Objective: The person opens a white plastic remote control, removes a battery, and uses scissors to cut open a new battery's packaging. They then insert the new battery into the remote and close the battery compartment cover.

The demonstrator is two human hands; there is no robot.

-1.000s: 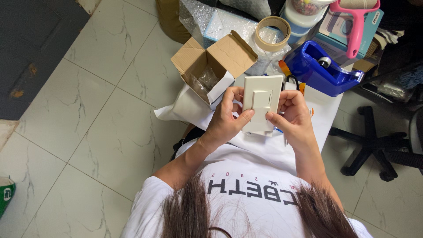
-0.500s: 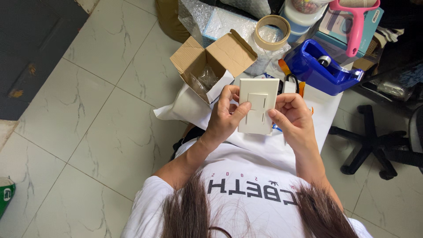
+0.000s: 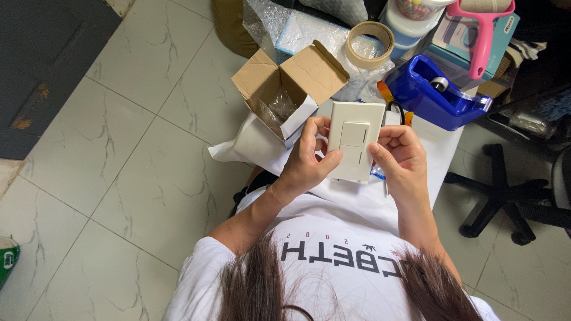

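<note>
We are gripping the cream switch plate [image 3: 355, 141] by its edges, left hand [image 3: 309, 160] and right hand [image 3: 399, 156] closed around it, face up for inspection; the open cardboard box [image 3: 285, 89] is sitting just beyond our left hand.

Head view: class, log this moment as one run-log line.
left hand: holds switch plate | right hand: holds same plate | open box: just beyond plate | tape dispenser: beyond right hand

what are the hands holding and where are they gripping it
Both hands hold a cream wall switch plate: the left hand grips its left edge, the right hand its right edge, thumbs on the front.
</note>
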